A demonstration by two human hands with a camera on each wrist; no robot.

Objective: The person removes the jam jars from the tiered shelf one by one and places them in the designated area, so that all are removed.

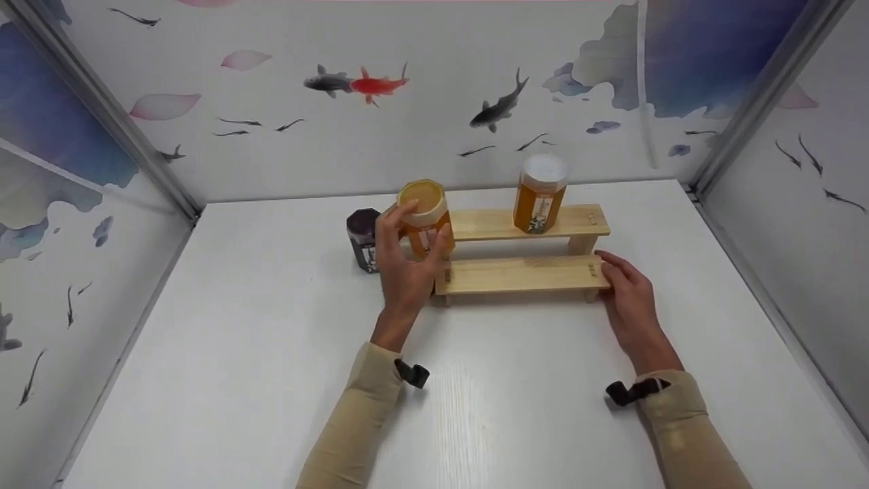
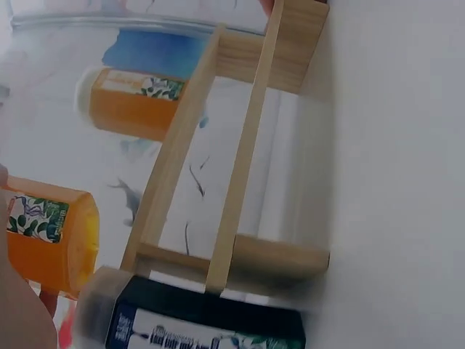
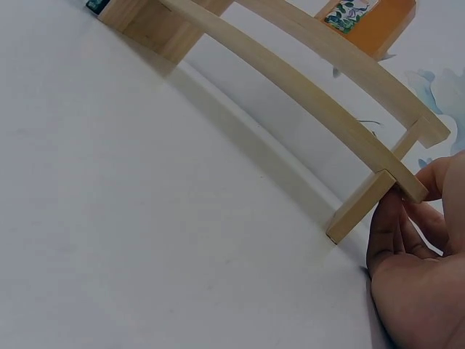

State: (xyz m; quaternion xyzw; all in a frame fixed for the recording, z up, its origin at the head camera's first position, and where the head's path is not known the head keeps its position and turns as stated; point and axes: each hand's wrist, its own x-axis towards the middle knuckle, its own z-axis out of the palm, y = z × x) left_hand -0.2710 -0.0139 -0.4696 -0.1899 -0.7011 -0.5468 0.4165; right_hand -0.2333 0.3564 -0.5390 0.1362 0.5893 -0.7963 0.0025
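The orange jar point(image 1: 425, 216) is gripped by the left hand point(image 1: 406, 266), fingers and thumb curled round its body, at the left end of the two-step wooden rack point(image 1: 523, 272). Whether its base rests on the upper step or hangs just above it cannot be told. In the left wrist view the jar point(image 2: 51, 236) sits beside the rack's left end point(image 2: 218, 211).

The right hand point(image 1: 628, 295) lies on the tabletop point(image 1: 271, 353) with fingers relaxed and straight, fingertips point(image 3: 396, 218) touching the right end of the lower step; it holds nothing.

A second orange jar point(image 1: 540, 193), white-capped, stands upright on the upper step towards its right end. A dark jar point(image 1: 364, 239) stands on the tabletop just left of the rack, close behind the left hand.

Judgement: the step in hand is moving the jar at the rack's left end while the right hand steadies the rack. The next move calls for keeping the jar upright, clear of the dark jar, and squarely over the narrow step.
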